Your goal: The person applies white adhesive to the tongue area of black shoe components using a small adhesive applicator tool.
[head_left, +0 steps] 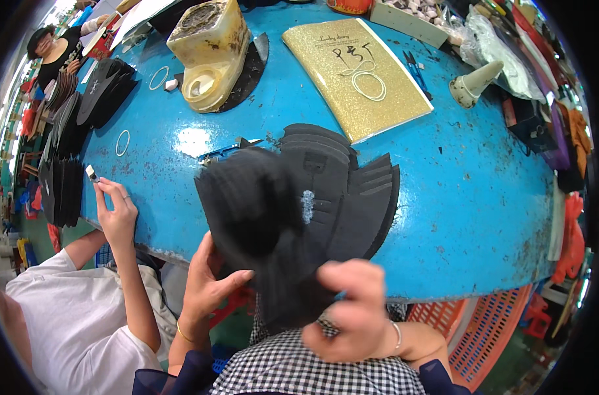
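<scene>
A: Two hands grip one black felt-like piece (260, 217), lifted off the near edge of the blue table (470, 197). Left hand (207, 280) closes on the lower left rim, thumb across the face; right hand (355, 309) pinches the lower edge from the right. Both are shut on the piece and blurred, so finer finger placement cannot be told

B: Why is it held at the rim?

A: Probably to keep the face open to view; a pale fuzzy mark (307, 205) sits on it. Behind it, a fanned stack of like black pieces (365, 191) lies flat on the table, each edge stepped past the next, which would let one be taken at a time

B: And the surroundings?

A: A gold glitter booklet (352, 72) carries loose rubber bands (368, 84); a yellowed plastic container (210, 49) stands beyond. At left, a co-worker's hand (115, 214) holds a small pale object (91, 173) at the table edge, beside further black stacks (62, 184)
</scene>
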Available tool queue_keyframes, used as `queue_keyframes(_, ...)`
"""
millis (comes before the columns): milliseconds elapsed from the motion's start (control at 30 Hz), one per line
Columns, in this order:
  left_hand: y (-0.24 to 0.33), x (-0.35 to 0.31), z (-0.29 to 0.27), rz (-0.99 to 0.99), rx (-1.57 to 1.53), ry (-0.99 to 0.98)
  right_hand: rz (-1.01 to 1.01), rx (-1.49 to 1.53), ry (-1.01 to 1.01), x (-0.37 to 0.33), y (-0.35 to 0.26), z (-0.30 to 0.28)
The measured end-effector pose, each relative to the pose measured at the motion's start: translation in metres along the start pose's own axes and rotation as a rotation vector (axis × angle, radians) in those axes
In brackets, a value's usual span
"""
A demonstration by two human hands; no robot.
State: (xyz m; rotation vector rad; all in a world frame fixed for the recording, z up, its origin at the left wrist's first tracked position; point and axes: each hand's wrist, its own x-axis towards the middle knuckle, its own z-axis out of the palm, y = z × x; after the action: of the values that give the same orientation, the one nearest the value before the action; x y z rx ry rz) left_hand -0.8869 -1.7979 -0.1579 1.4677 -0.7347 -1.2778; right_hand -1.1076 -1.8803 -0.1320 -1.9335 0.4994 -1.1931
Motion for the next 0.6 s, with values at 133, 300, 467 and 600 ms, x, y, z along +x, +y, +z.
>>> queue_keyframes(133, -0.016, 0.0, -0.002, 0.106, 0.067, -0.009, 0.41, 0.162, 0.196, -0.017, 0.02, -0.031)
queue_keyframes(300, -0.025, 0.0, -0.001, 0.202, 0.057, 0.003, 0.778, 0.366, 0.319, -0.032, 0.042, -0.063)
queue_keyframes(467, -0.019, 0.002, 0.008, 0.256, 0.02, 0.02, 0.889, 0.391, 0.313, -0.048, 0.033, -0.08)
queue_keyframes(600, -0.021, 0.003, 0.021, 0.255, -0.024, 0.043, 0.99, 0.629, 0.299, -0.043, 0.021, -0.079)
